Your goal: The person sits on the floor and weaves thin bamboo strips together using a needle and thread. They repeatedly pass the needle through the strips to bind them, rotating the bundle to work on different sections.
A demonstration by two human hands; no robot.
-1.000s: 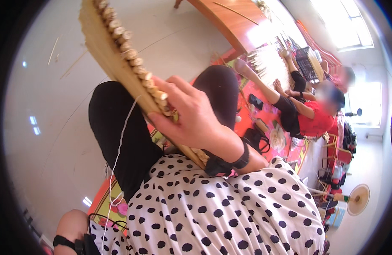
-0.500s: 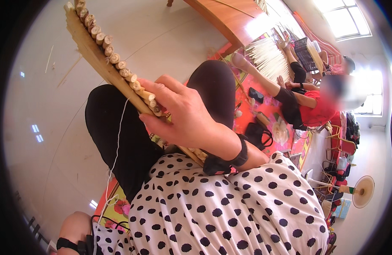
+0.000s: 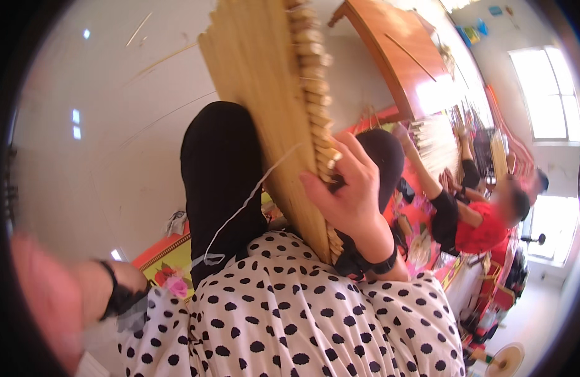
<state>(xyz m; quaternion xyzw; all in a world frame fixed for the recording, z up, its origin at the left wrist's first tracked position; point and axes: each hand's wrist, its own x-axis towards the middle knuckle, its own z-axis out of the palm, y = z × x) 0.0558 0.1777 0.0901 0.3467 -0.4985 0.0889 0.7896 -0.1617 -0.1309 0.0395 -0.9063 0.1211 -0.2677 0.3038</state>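
Note:
A panel of pale plant stalks (image 3: 265, 81), bound side by side, stands on edge over my lap between my black-clad knees. Its round cut ends run down the right side. My right hand (image 3: 353, 185) is closed around that edge, thumb on the flat face and fingers over the cut ends. From the flat face a white string (image 3: 249, 198) trails down to my left thigh. My left hand (image 3: 48, 301) is off at the far left, away from the panel and smeared by motion; its fingers cannot be made out.
A wooden table (image 3: 397, 56) with a thin stick on it stands at the far right. Beyond my right knee, a person in red (image 3: 485, 223) sits on a floral mat (image 3: 422, 242) near more stalks (image 3: 437, 144). Loose stalks lie on the pale floor at left.
The panel has swung more upright and turned its flat face into view, my right hand moving right with it. My left hand has come into view at the left.

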